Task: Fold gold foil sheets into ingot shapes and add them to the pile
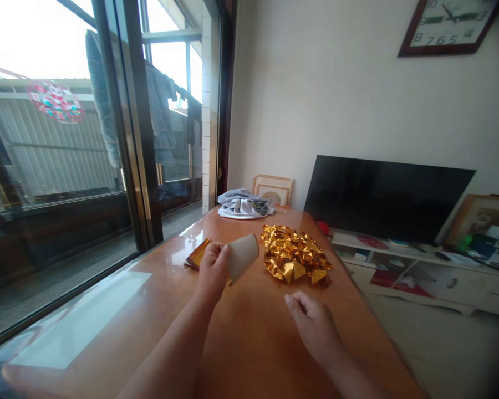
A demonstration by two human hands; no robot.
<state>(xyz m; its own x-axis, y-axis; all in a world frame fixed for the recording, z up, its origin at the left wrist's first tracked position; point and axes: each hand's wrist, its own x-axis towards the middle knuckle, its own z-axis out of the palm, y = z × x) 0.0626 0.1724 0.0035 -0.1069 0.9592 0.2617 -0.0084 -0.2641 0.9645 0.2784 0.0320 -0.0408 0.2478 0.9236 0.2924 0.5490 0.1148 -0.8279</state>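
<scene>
My left hand (pixel 215 270) pinches a sheet of paper (pixel 243 256) between thumb and fingers, its pale greyish side facing me and its far end curving. Partly behind that hand, a small stack of gold foil paper (pixel 197 255) lies on the glossy brown table (pixel 249 343). To the right is a heap of folded gold foil pieces (pixel 293 255), shiny and pointed. Just in front of the heap hovers my right hand (pixel 314 321), its fingers loosely curled and the thumb a little apart from them. Nothing shows in it.
Folded clothes (pixel 245 204) lie at the table's far end, before framed pictures (pixel 274 188). A sliding glass door (pixel 125 138) borders the left side. Beyond the right edge stands a low white cabinet (pixel 432 277) with a black television (pixel 386 199).
</scene>
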